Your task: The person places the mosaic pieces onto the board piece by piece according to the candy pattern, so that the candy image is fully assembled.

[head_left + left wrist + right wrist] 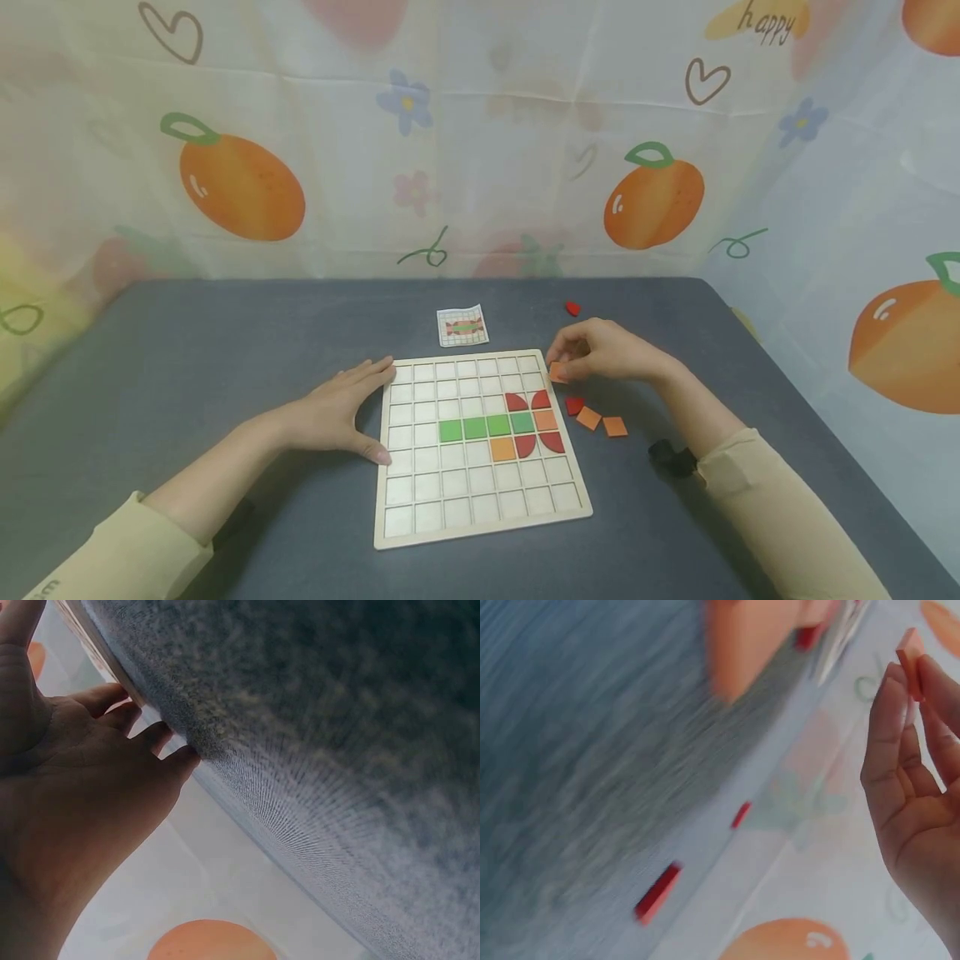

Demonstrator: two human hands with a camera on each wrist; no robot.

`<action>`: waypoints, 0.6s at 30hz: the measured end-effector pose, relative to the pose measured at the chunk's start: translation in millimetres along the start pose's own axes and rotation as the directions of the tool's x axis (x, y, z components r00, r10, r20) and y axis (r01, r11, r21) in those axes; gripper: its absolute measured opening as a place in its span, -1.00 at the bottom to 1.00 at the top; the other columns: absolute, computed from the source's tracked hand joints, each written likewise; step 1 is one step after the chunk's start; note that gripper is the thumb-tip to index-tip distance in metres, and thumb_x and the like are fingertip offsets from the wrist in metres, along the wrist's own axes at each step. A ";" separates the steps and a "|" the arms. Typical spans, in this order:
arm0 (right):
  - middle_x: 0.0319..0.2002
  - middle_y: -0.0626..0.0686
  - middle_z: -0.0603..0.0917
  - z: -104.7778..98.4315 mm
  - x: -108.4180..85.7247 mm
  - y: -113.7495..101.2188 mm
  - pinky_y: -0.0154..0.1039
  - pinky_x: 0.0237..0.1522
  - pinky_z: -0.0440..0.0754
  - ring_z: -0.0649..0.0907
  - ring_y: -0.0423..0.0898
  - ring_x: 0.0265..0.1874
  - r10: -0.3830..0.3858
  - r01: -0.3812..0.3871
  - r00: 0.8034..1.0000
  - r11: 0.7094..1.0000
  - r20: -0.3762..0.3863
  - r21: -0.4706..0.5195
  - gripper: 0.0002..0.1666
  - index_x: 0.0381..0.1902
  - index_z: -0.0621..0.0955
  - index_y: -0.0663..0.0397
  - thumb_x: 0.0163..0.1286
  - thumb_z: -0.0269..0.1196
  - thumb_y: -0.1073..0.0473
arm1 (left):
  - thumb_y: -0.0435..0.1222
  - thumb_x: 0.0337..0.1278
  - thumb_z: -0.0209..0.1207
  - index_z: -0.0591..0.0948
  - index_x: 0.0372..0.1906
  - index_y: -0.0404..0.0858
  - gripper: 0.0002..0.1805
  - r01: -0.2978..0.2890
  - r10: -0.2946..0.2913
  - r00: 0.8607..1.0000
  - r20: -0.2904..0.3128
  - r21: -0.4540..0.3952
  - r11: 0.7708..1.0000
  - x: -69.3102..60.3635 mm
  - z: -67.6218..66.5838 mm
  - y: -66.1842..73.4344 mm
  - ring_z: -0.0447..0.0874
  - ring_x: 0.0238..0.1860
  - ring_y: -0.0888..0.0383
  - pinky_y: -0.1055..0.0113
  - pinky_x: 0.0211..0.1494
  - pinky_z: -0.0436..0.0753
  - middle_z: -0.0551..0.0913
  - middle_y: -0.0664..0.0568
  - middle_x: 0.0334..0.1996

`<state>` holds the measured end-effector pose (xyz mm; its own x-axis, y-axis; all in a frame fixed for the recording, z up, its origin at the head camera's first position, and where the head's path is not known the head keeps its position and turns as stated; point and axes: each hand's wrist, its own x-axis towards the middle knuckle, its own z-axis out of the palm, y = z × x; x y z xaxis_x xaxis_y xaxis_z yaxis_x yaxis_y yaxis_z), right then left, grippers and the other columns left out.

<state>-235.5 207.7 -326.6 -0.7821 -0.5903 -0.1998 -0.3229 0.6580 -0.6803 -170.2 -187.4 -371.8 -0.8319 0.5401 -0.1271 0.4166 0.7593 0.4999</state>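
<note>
A pale square board divided into cells lies on the table. In its cells lie a row of several green tiles, several red rounded-corner pieces, a yellow-orange tile and an orange tile. My left hand rests along the board's left edge, thumb and fingers spread; the left wrist view shows that hand from the palm side. My right hand pinches an orange square tile beside the board's upper right edge. The right wrist view has this tile between thumb and fingertips.
Right of the board lie a red piece and two loose orange tiles, one nearer and one farther out. Another red piece lies toward the back. Behind the board is a small pattern card. A printed curtain hangs behind the table.
</note>
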 end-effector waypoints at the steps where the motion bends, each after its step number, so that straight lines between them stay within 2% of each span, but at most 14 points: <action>1: -0.34 0.02 0.74 1.3 0.1 -3.7 -0.13 -0.17 0.66 0.73 0.06 -0.26 -0.009 0.009 1.000 1.000 0.002 0.014 -0.81 -0.10 0.69 0.06 0.33 0.32 0.19 | 0.24 -0.32 0.47 0.11 0.52 -0.40 0.35 0.000 0.000 1.000 -0.001 -0.001 1.000 0.2 0.2 0.1 -0.07 0.55 -0.42 -0.40 0.51 0.01 0.03 -0.27 0.58; 6: -0.34 0.02 0.76 11.4 1.2 -24.8 -0.05 -0.17 0.70 0.72 0.15 -0.27 -0.064 0.063 0.998 0.997 0.023 0.046 -0.78 -0.08 0.70 0.07 0.34 0.31 0.16 | 0.24 -0.32 0.47 0.11 0.52 -0.41 0.35 -0.002 0.002 1.000 -0.002 -0.003 1.000 0.4 0.8 -0.7 -0.08 0.56 -0.41 -0.40 0.51 0.00 0.02 -0.28 0.58; 11: -0.35 -0.03 0.74 22.0 3.1 -43.9 -0.03 -0.13 0.70 0.70 0.13 -0.30 -0.119 0.117 0.992 0.992 0.042 0.053 -0.79 -0.09 0.71 0.02 0.34 0.31 0.14 | 0.23 -0.32 0.48 0.12 0.52 -0.41 0.34 -0.001 0.001 1.000 -0.002 -0.008 1.000 0.3 0.6 -0.3 -0.08 0.56 -0.40 -0.39 0.52 0.00 0.02 -0.27 0.58; 18: -0.34 -0.02 0.78 35.6 7.6 -65.1 0.09 -0.12 0.68 0.73 0.14 -0.24 -0.124 0.110 0.986 0.986 0.110 0.122 -0.83 -0.12 0.71 -0.10 0.33 0.34 0.12 | 0.24 -0.32 0.47 0.12 0.52 -0.40 0.35 0.001 -0.001 1.000 -0.002 -0.004 1.000 0.4 0.6 -0.3 -0.07 0.56 -0.40 -0.39 0.52 0.01 0.02 -0.27 0.58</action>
<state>-201.4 143.7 -308.9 -0.6730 -0.7148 -0.1902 -0.3395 0.5270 -0.7791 -170.5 -187.2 -372.5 -0.8332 0.5385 -0.1254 0.4144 0.7583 0.5033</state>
